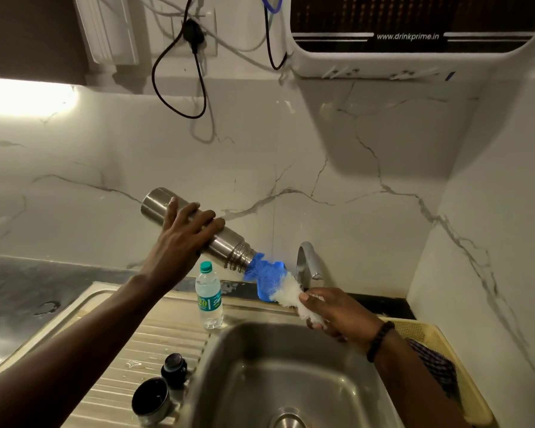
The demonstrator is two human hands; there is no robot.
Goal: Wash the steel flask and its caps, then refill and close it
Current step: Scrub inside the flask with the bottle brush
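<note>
My left hand [184, 234] grips the steel flask [226, 247] around its middle and holds it tilted above the sink, mouth down to the right. A bottle brush [271, 279] with blue and white bristles sticks out of the flask's mouth. My right hand [334, 313] holds the brush at its white end. On the draining board sit two caps: the steel cup cap [151, 396], open side up, and the black inner stopper [175, 369] behind it.
A small plastic water bottle [210, 299] with a green cap stands on the sink's back rim. The tap [309, 262] rises behind the steel basin [260, 359]. A yellow basket [426, 338] sits at the right. A water purifier [414, 41] hangs on the wall above.
</note>
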